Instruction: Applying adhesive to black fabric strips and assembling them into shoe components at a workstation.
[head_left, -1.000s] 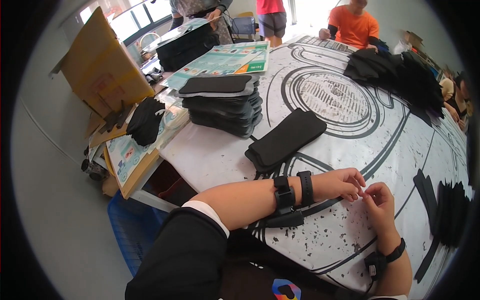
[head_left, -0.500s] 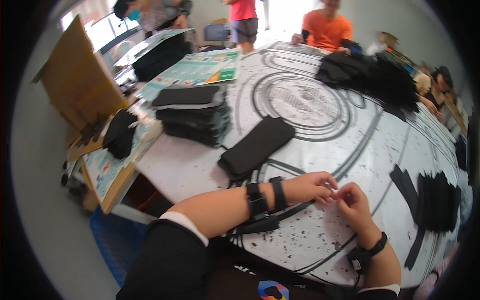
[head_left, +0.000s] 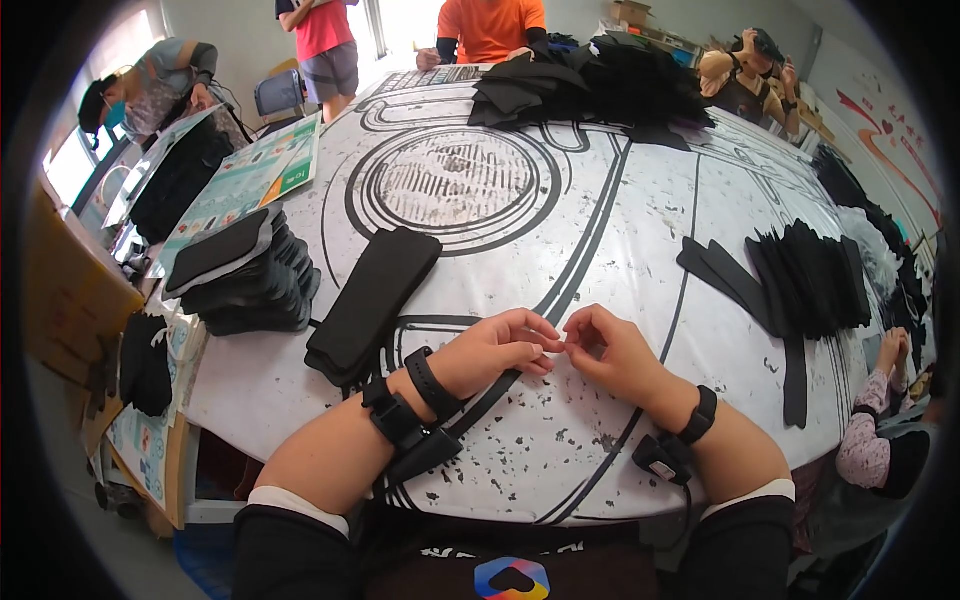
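Over the near middle of the table, the fingertips of my left hand and my right hand meet. The left fingers are loosely curled toward the right hand. My right thumb and forefinger close in a pinch. Whatever lies between the fingertips, if anything, is too small to make out. Left of my hands lies a flat stack of black fabric strips. Farther left stands a taller pile of black and grey folded fabric pieces.
The white table cover has black line drawings and dark flecks. Black strips lie fanned at the right. A large black fabric heap is at the far side. Co-workers stand or sit around, one in an orange shirt. A cardboard box stands left.
The view has swung to the right, so the table and piles appear farther left. My hands stay together at the fingertips, with the left forearm now more upright in the picture.
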